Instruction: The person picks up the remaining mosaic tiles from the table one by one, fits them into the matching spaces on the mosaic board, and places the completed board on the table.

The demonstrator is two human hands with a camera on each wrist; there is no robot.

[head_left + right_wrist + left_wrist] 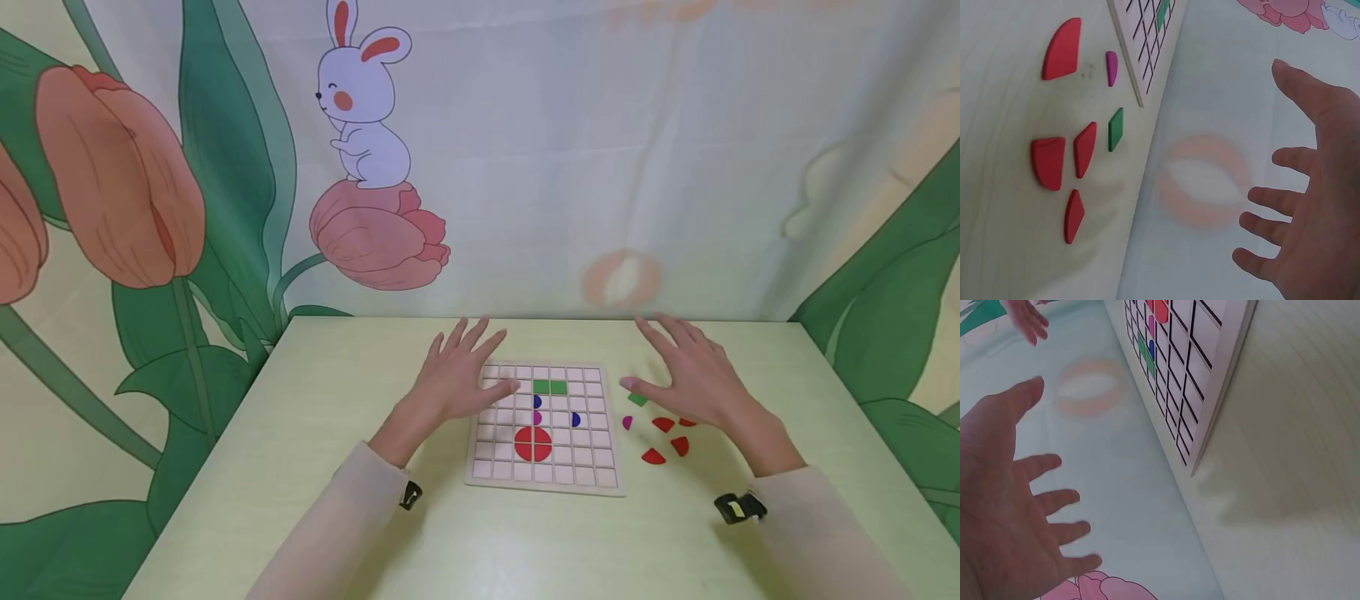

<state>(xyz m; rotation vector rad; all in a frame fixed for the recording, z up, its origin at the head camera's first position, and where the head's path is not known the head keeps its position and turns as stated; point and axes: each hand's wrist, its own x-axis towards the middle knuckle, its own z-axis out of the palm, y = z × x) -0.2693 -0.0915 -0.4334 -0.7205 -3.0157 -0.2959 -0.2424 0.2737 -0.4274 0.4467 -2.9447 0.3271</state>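
A white grid board (495,475) lies on the table, its squares holding a red circle of quarter pieces (533,444), two green squares (550,387), blue half-rounds (576,419) and a magenta half-round (537,417). Over the board's left edge hovers my left hand (457,383), fingers spread and holding nothing. My right hand (697,379) is raised to the right of the board, fingers spread and free of any object. Beneath and beside it lie several loose red quarter pieces (1062,50), a magenta piece (1112,69) and a green piece (1115,130).
The pale table (300,500) ends at a hanging cloth (525,208) printed with a rabbit and tulips. Each wrist wears a dark strap buckle (741,507). The loose pieces sit close to the board's right side.
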